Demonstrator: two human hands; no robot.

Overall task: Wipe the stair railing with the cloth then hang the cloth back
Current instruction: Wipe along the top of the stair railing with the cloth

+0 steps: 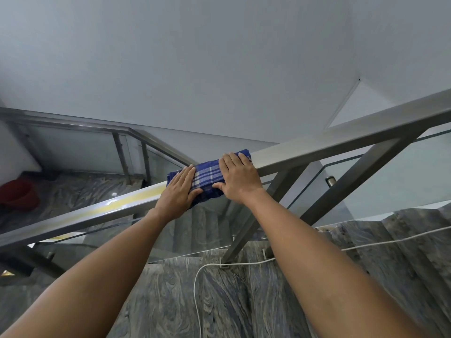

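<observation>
Both hands lie flat on a blue checked cloth draped over the top of the steel stair railing — the left hand covers its lower end, fingers straight and together, the thumb laid along the near side of the fabric. The right hand presses on the upper end, fingers stretched over the far edge of the rail and the thumb spread low across the near face, so neither hand closes round the cloth; they pin it with open palms. The cloth sits about midway along the sloping rail, its near edge hanging a little below the bar. A yellowish strip runs along the rail's top below the left hand. Glass panels fill the frame under the rail. A white cord trails over the marbled stone steps, and a red bucket stands on the landing at far left.
</observation>
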